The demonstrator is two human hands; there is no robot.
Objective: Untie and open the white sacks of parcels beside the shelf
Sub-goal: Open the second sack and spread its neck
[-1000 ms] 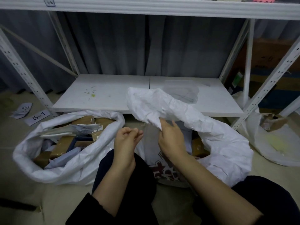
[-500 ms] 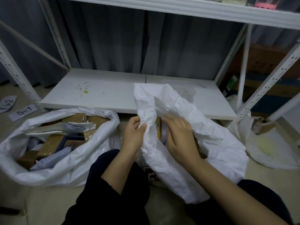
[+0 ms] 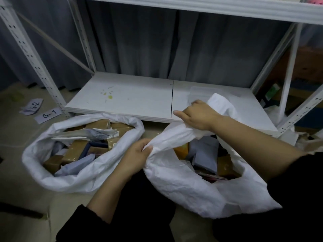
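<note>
Both left hand [image 3: 138, 155] and right hand [image 3: 198, 117] are curling fingers [image 3: 139, 145] round the limp, light rim of the sack [image 3: 183, 186], seemingly its surest hold.

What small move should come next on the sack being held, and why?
Probably roll the gripped rim outward and down. The left hand and right hand hold the mouth of the right sack stretched between them, with parcels showing inside. Its rim stands loose, while the left sack sits open with its rim rolled down.
</note>
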